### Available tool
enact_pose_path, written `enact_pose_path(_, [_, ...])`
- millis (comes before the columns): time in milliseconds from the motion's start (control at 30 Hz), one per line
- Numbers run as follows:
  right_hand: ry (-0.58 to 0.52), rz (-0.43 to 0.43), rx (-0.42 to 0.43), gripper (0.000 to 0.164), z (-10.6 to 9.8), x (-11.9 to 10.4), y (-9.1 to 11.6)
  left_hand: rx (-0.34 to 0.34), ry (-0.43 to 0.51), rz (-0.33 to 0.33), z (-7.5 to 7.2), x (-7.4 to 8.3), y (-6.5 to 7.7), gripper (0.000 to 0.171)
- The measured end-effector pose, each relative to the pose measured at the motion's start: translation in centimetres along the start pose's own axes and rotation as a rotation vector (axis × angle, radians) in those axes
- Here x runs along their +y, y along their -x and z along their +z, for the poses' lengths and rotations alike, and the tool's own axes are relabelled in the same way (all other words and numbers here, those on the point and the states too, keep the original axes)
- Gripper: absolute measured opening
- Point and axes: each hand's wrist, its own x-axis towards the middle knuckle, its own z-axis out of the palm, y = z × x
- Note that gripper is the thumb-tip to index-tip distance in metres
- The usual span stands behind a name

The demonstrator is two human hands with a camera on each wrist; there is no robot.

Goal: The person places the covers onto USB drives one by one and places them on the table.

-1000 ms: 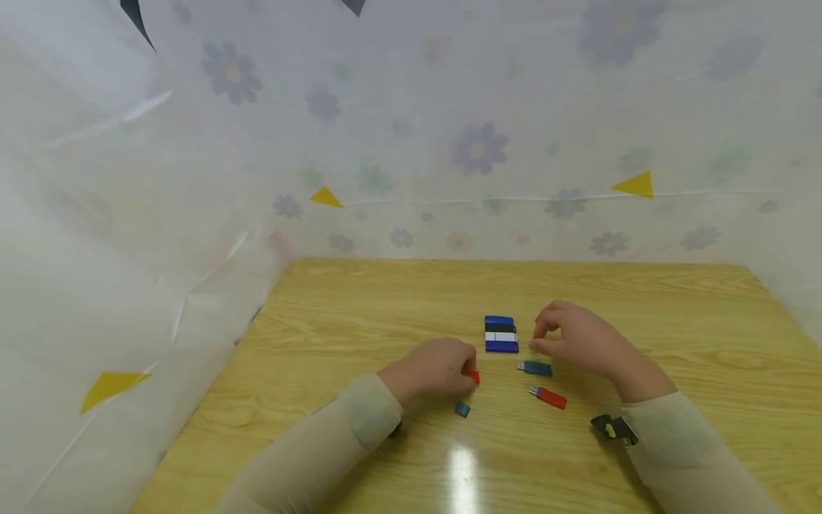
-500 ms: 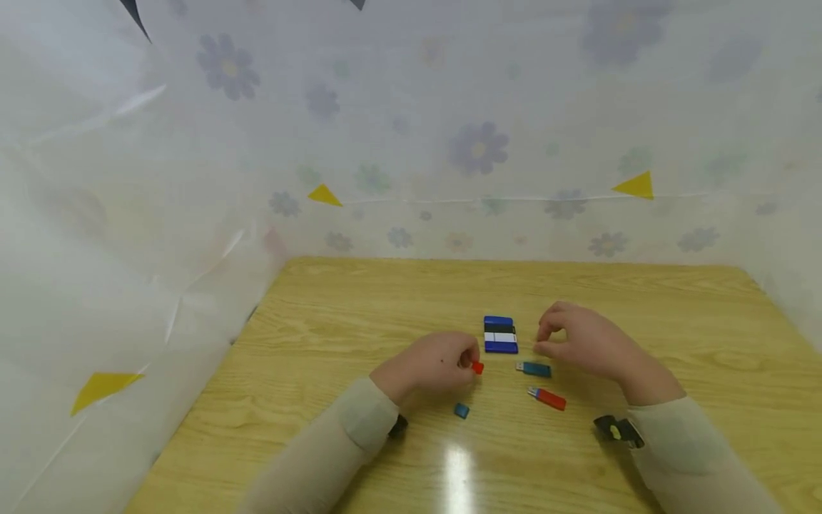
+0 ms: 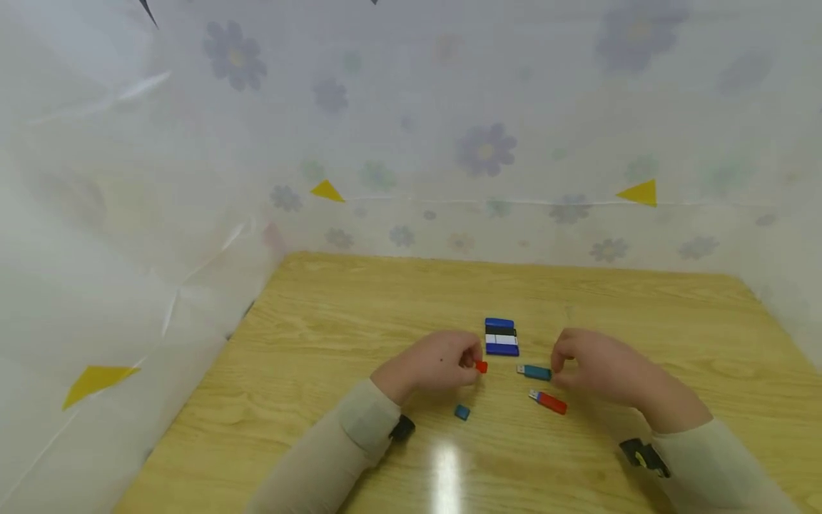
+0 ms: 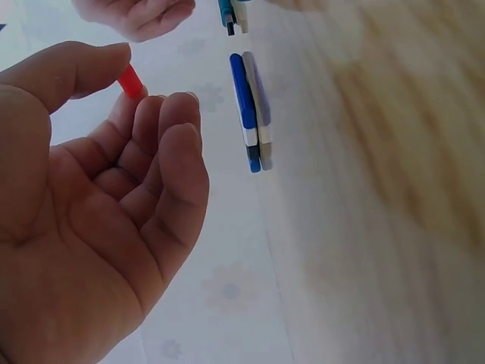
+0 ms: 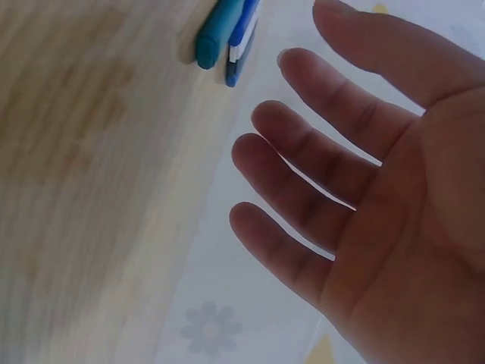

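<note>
One small red cap (image 3: 481, 367) sits pinched between thumb and forefinger of the left hand (image 3: 439, 362), low and right of centre in the head view. The right hand (image 3: 610, 368), fingers loosely spread and holding nothing, is just beside the right end of a teal USB stick (image 3: 536, 373); a red USB stick (image 3: 551, 403) lies below it, a small teal cap (image 3: 462, 412) farther left. The teal USB stick is probably best gripped by its sides near that end, leaving its metal plug (image 3: 521, 369) bare.
</note>
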Motion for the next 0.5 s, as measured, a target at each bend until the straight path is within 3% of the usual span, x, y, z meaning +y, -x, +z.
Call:
enact_pose_path(300, [0.03,0.018,-0.095,0.023,1.3,-0.3,0.9,0.014,-0.018,0.018,0.0,0.4,0.1,0.012])
enact_pose_path(500, [0.055,0.018,-0.114,0.026,1.6,-0.2,1.3,0.03,-0.043,0.049,-0.1,0.5,0.2,0.011])
